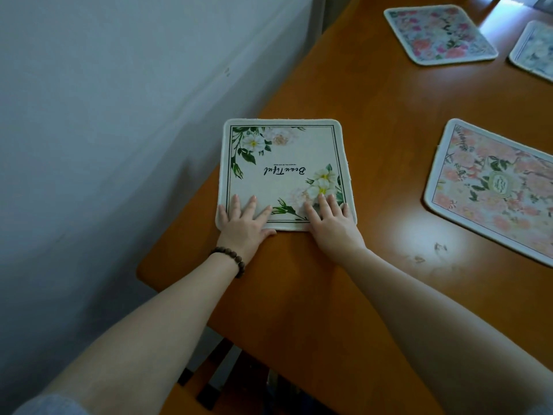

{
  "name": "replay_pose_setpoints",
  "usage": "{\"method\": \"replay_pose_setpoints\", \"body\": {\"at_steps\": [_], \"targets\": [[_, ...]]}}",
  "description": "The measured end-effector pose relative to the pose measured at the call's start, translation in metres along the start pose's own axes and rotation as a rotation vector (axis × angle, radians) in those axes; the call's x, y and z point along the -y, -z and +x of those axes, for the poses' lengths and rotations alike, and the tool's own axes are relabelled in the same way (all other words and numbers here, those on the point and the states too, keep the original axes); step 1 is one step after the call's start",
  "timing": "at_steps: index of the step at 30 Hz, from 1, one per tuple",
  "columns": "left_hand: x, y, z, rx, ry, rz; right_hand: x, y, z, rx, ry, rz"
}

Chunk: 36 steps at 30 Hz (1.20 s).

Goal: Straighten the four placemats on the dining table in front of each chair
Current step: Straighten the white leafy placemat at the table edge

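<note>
A cream placemat (284, 163) with white flowers, a dark line border and upside-down script lies on the wooden dining table (374, 265), near its left edge. My left hand (244, 224) rests flat on the mat's near left corner, fingers spread. Flat on the near right corner lies my right hand (332, 221). Neither hand grips the mat. A pink floral placemat (493, 187) lies skewed at the right. Far back sit a second pink floral placemat (440, 32) and a bluish placemat (535, 50), cut off by the frame edge.
A pale wall (119, 115) runs close along the table's left edge. A dark slatted chair (215, 378) shows under the table's near corner, below my left forearm. Small scuff marks (440, 247) show on the wood to the right of my right hand.
</note>
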<state>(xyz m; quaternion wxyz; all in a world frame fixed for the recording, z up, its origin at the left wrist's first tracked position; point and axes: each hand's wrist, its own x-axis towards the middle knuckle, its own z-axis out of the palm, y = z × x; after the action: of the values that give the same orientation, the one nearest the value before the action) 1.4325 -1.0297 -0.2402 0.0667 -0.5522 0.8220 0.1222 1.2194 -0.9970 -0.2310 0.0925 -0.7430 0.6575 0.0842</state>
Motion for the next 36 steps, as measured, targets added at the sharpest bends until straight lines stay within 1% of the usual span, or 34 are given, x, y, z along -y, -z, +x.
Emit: {"method": "replay_pose_setpoints", "body": {"at_steps": [6,11,15,17,24,28,31,33,36], "targets": [[0.000,0.001,-0.013,-0.030,-0.018,-0.060,0.012,0.003,-0.006,0.021,-0.058,0.036],[-0.005,0.009,-0.021,0.007,0.010,-0.101,0.019,0.002,-0.022,0.019,-0.097,0.064],[-0.015,0.009,-0.048,0.031,0.026,-0.064,0.022,0.002,-0.046,0.038,-0.104,0.095],[-0.024,0.007,-0.064,0.052,0.053,-0.093,0.023,0.000,-0.060,0.049,-0.095,0.117],[-0.065,-0.008,-0.119,0.077,0.192,-0.234,0.008,-0.014,-0.110,0.057,-0.006,0.155],[-0.101,-0.021,-0.149,0.068,0.326,-0.264,-0.009,-0.017,-0.130,0.089,0.101,0.144],[-0.135,-0.026,-0.170,0.062,0.417,-0.234,-0.026,-0.016,-0.142,0.123,0.201,0.096],[-0.156,-0.024,-0.180,0.040,0.429,-0.194,-0.037,-0.013,-0.148,0.135,0.248,0.062],[-0.184,-0.019,-0.190,-0.005,0.424,-0.134,-0.049,-0.010,-0.156,0.129,0.259,0.034]]}}
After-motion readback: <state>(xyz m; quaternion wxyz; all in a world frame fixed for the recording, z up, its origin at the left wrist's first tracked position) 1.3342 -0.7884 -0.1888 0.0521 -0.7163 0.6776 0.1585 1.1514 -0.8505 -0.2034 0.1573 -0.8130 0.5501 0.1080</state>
